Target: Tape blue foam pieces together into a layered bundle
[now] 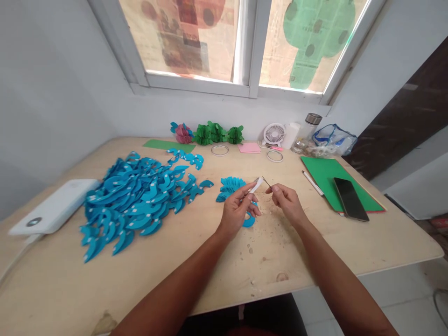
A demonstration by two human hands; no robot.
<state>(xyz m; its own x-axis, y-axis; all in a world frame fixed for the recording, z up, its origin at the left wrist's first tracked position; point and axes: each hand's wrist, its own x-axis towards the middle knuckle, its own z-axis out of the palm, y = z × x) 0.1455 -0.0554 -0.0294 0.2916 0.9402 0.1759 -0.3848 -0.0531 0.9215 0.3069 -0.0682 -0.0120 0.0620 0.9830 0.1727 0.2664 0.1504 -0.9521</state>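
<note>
My left hand [238, 207] pinches a small white strip [256, 185] between thumb and fingers, its free end pointing up and right. Close by on the right, my right hand [285, 200] grips a thin dark pointed tool [266, 183], perhaps tweezers; its tip comes close to the strip, and I cannot tell if they touch. Behind and beneath my left hand are pleated blue paper pieces [230, 185] and a curved blue paper piece [249, 220], partly hidden by the fingers. A large heap of curved blue paper pieces [140, 191] with small white squares on them lies to the left.
A white power bank [54, 207] with a cable lies at the left. Folded green paper shapes [217, 134], a small fan [274, 134] and a glass bottle [308, 133] stand along the wall. On the right are green sheets [325, 182], a phone [351, 199] and a pen [312, 183].
</note>
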